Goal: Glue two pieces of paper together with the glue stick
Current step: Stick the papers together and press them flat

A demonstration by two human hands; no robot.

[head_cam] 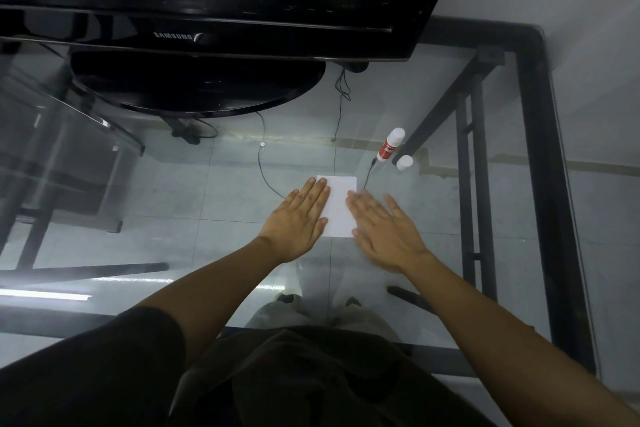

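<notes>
While flat, both hands (299, 215) flank the paper (341, 206)

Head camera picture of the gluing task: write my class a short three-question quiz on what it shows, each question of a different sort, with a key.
1. True or false: both hands lie flat on the white paper.
2. Where is the glue stick? A) in the right hand B) standing on the glass table C) under the paper
3. Fill in: the glue stick's loose white ____ sits beside it.

Key
1. True: the left hand and right hand press its two sides, fingers spread open.
2. B: it stands on the glass table, beyond the right hand.
3. cap.
</notes>
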